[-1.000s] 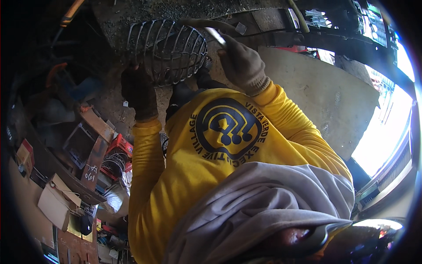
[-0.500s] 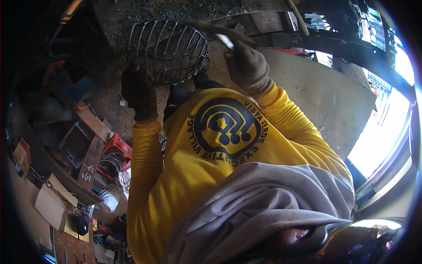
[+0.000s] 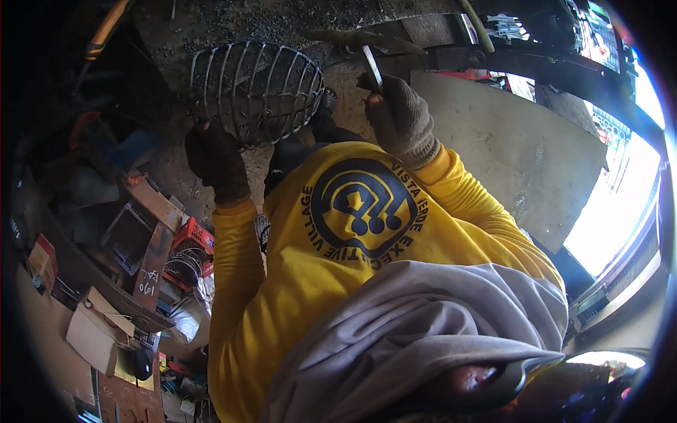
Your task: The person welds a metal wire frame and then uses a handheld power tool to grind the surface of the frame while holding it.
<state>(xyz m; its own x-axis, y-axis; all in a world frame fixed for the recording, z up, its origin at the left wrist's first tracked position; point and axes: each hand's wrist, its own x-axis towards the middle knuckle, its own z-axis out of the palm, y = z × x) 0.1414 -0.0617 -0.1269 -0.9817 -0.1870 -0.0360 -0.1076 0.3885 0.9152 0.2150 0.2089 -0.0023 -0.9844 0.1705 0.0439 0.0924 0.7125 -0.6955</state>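
Note:
My left hand [image 3: 215, 158], in a dark work glove, is closed on the near left edge of a metal-bar basket [image 3: 266, 92]. The basket is a rounded open cage of curved grey rods and lies tilted in front of my legs. In my right hand [image 3: 403, 121], gloved in grey-brown knit, the fingers wrap round the metal handle of a chipping hammer [image 3: 371, 65]. Its long thin head points left, just beyond the basket's far right rim and apart from it. The left fingertips are dark and partly lost in shadow.
Dark grit covers a surface [image 3: 211, 20] beyond the basket. An orange-handled tool [image 3: 109, 32] is at the far left. On the right stands a large flat board [image 3: 501, 151]. A red crate [image 3: 194, 238] with coiled wire and a cardboard box [image 3: 95, 330] are at left.
The basket and my left hand have shifted slightly left and nearer. The hammer, blurred and lower over the basket's rim before, is now raised to the right, clear of it.

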